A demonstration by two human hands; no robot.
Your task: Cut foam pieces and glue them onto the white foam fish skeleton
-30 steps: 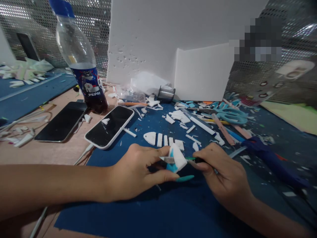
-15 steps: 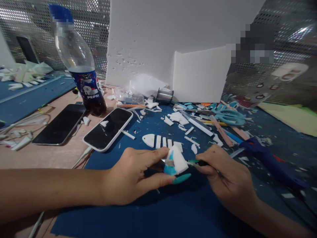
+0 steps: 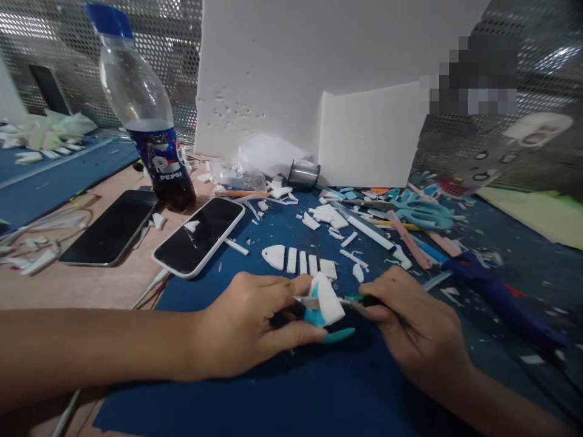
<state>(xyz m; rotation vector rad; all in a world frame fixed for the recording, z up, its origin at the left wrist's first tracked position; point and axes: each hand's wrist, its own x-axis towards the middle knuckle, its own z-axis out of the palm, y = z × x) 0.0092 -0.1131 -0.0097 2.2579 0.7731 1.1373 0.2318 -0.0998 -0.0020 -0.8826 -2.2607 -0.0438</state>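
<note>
1. Inside the narrow pinch of the left hand (image 3: 246,321): a white-and-blue piece (image 3: 330,301), probably light, soft, easily dented; best held by its edges, off the blade (image 3: 310,301).
2. Right of that pinch, the right hand (image 3: 414,321) grips a knife (image 3: 354,298), its blade crossing the piece.
3. Beyond the grip, white strips (image 3: 303,261) lie in a row.

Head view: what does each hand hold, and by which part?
Left hand: the white-and-blue piece, gripped near its blue side. Right hand: the knife, by its handle, mostly hidden by the fingers.
</note>
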